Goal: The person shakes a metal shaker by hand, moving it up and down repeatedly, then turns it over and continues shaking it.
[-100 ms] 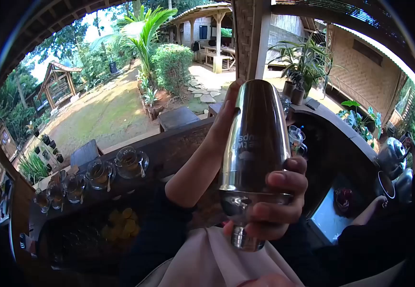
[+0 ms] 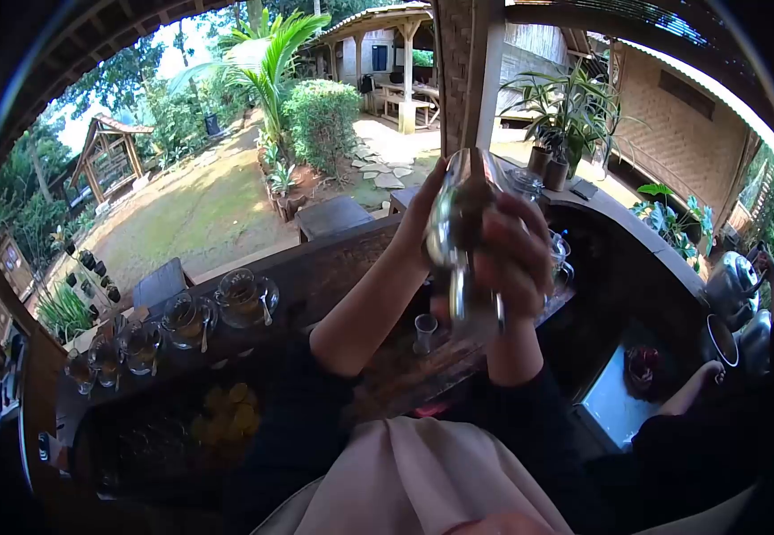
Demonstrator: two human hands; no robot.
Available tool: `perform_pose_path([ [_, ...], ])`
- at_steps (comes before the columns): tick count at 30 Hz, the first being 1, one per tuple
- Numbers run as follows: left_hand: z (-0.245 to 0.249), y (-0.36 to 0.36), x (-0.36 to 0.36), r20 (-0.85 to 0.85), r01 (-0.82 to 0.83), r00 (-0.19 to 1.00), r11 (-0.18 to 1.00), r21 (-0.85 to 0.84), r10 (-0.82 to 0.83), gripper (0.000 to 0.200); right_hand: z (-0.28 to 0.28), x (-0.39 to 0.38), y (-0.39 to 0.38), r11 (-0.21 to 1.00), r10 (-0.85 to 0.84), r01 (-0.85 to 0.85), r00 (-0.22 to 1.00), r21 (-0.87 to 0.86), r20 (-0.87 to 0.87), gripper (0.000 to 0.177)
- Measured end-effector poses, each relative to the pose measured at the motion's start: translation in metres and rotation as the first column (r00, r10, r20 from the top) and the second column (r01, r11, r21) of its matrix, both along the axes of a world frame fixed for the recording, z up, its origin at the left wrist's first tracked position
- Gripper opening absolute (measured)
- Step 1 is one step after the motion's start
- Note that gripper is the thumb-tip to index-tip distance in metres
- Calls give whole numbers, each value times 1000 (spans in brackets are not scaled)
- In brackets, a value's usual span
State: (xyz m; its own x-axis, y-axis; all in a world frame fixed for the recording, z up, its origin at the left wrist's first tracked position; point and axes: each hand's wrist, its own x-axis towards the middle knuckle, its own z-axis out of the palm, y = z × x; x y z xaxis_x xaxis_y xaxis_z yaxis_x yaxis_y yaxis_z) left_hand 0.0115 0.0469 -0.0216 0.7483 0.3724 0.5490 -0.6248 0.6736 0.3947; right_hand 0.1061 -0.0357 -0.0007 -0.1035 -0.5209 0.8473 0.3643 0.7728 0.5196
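A shiny metal cocktail shaker (image 2: 446, 239) is held up in front of me, its capped end pointing down toward me and its base away. My right hand (image 2: 519, 254) wraps round the shoulder and cap end; it is smeared by motion. Along the left side and far end, my left hand (image 2: 429, 201) is closed against the metal, its fingers mostly hidden behind it. Below the shaker, a small clear glass (image 2: 425, 334) stands on the dark wooden counter (image 2: 351, 285). A glass mug (image 2: 561, 259) is just right of my right hand.
Several glass cups on saucers with spoons (image 2: 242, 299) line the counter's left side. Yellow round pieces (image 2: 226, 415) lie lower left. At right, another person's hand (image 2: 712, 373) is near a strainer-like ring (image 2: 721, 341) and metal kettles (image 2: 733, 281). Potted plants (image 2: 558, 169) stand behind.
The shaker has moved up and away from me and tipped so its cap end faces me more. Both hands went with it. The small glass on the counter has come into view.
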Motion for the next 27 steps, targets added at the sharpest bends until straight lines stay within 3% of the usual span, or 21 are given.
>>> perform_pose_path([
  [2,-27,13,24,40,-517,852,851,-94,522,41,-11,-2,36,852,-127,22,978,-523,-165,41],
  [3,-32,9,22,28,-513,855,852,-104,518,41,-10,-4,40,578,-58,-224,948,-784,-313,44],
  [4,-33,10,19,-263,-591,796,793,-145,545,40,-12,1,37,580,-61,-219,949,-785,-310,44],
  [5,-29,15,15,-527,-674,673,725,-146,520,40,-11,8,33,674,-56,-184,953,-715,-298,43],
  [6,-20,14,9,-517,-672,675,728,-138,526,40,-5,11,20,758,-52,-148,957,-635,-285,43],
  [8,-6,-9,-2,125,-396,918,882,254,376,41,6,7,-27,947,52,-73,996,-313,-77,40],
  [10,20,-46,3,2,-461,885,875,150,466,41,-1,-1,-50,992,82,-86,996,94,39,38],
  [11,22,-52,6,366,-579,812,700,418,454,42,-13,-28,-8,826,322,-256,945,503,-48,46],
  [12,22,-49,8,378,-603,796,676,423,474,41,-10,-21,-14,824,328,-262,944,502,-45,46],
  [14,29,-26,9,-37,-457,882,871,181,470,36,-2,6,-33,992,93,-89,995,89,-39,42],
  [16,17,22,10,-53,-262,959,939,222,280,33,3,20,11,989,-76,53,984,-141,-164,47],
  [17,11,19,21,6,-603,761,703,377,649,36,-2,24,24,879,-30,-84,973,-469,-229,47],
  [18,18,20,20,-445,-638,691,770,-8,569,39,2,23,24,655,-10,-227,951,-721,-309,47],
  [19,18,16,22,-307,-552,794,834,-4,524,37,2,23,18,620,79,-361,912,-697,-402,46],
  [20,16,10,25,-160,-463,873,886,26,461,35,2,27,6,790,-20,-136,969,-598,-248,48],
  [21,30,-46,20,-125,-761,613,625,174,780,33,6,27,-15,894,-157,91,981,-440,-116,51],
  [22,23,-28,8,-6,-216,976,974,72,217,36,5,25,-41,949,-106,86,993,-305,-49,46],
  [24,38,-59,6,-80,-383,904,877,291,421,49,-9,16,-42,980,-59,62,998,-191,21,41],
  [25,37,-74,8,56,-476,873,822,313,485,56,-27,6,-20,977,53,-11,980,213,-191,49],
  [26,34,-85,9,191,-568,822,756,324,536,64,-39,0,-9,808,232,12,913,589,-336,57],
  [27,33,-73,6,168,-492,870,800,344,464,71,-33,5,-25,950,95,-18,968,312,-234,57],
])
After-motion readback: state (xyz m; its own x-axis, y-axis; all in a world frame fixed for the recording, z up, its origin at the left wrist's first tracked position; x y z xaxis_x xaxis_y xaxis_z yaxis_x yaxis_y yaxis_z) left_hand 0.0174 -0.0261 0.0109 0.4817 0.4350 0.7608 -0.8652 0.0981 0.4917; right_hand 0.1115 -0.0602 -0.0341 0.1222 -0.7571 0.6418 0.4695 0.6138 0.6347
